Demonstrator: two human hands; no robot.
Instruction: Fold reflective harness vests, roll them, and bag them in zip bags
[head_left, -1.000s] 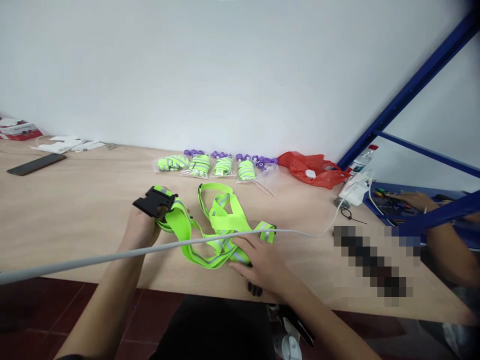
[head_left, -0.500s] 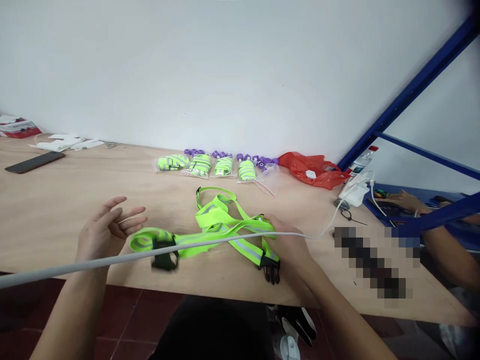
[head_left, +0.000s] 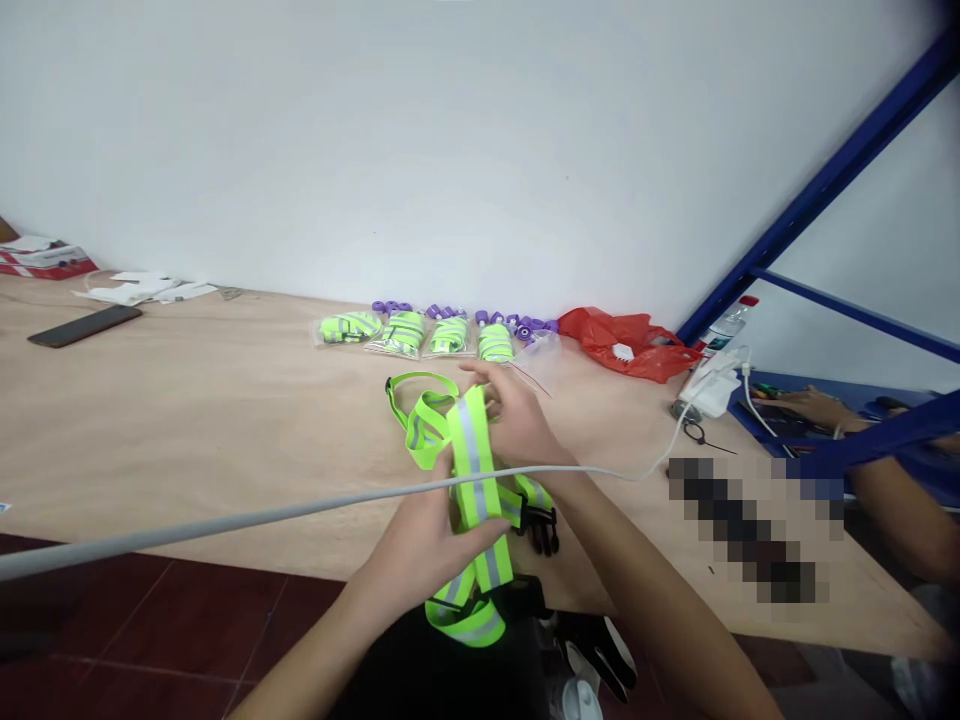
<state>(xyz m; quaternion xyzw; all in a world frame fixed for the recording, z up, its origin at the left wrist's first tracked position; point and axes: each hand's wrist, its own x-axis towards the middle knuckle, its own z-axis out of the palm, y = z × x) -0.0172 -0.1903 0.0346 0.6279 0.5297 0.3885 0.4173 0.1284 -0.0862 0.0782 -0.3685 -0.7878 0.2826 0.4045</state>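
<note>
A neon yellow-green reflective strap with a grey stripe runs between my two hands at the table's front edge. My left hand is closed on its lower stretch, thumb across the front. Higher up, my right hand grips the same strap near its top fold; some of its fingers are hidden behind the band. A looped end hangs below my left hand, over the table edge. More of the strap lies in loose loops behind my hands. A black buckle rests on the table beside my right forearm.
Several clear bags of folded straps line the wall, with purple rolls behind. A red plastic bag and bottle stand right. A grey cable crosses in front. Another person's arm is at right.
My left hand has come in from the left and closed on the strap. My right hand has moved up and left. The strap's left part is now gathered upright between them.
</note>
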